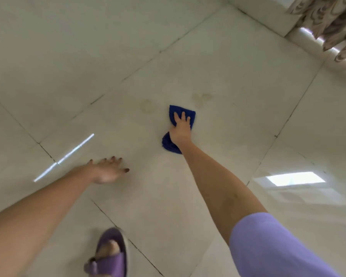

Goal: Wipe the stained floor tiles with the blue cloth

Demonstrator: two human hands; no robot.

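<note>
Room in a home by the look of it, large glossy pale floor tiles (168,196) with dark grout lines, patterned curtain (328,21) hanging down in the far corner, purple slipper (110,254) on a foot, ceiling light reflection (294,178) in the shine

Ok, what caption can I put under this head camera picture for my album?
Right hand presses the blue cloth on the stained floor tile, left hand spread open nearby.
</note>
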